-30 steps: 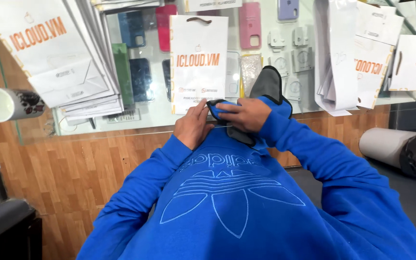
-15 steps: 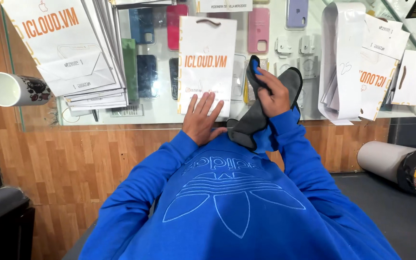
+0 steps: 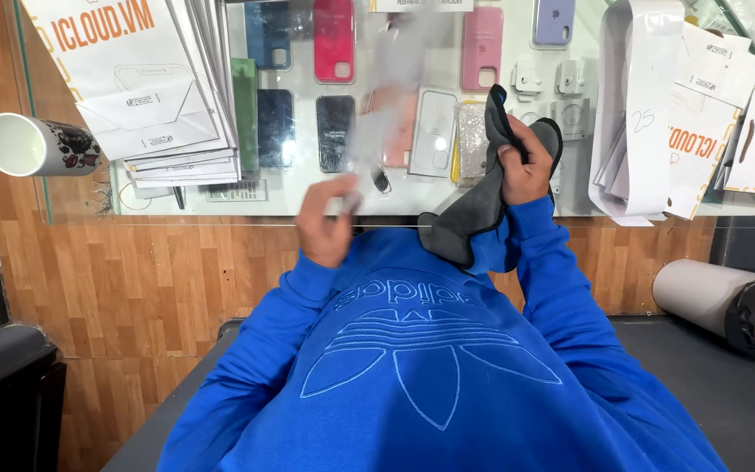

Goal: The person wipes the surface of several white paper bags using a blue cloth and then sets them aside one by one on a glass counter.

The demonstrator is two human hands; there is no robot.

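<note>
My left hand (image 3: 325, 225) grips the lower edge of a white paper bag (image 3: 388, 96), which is motion-blurred above the glass counter (image 3: 290, 203). My right hand (image 3: 526, 162) is closed on a dark grey cloth (image 3: 474, 214) that hangs down over my blue sleeve. Whether the cloth wraps anything I cannot tell. Under the glass lie several phone cases (image 3: 334, 39) in red, pink, blue, green and black.
A stack of white paper bags (image 3: 146, 96) lies at the counter's left, more bags (image 3: 688, 105) and a paper strip at its right. A white mug (image 3: 32, 144) sits on its side at the far left. A roll (image 3: 701, 293) lies on the floor at right.
My hands have parted. The left hand went from resting flat on the white bag to lifting it in a blur. The right hand stays raised with the cloth.
</note>
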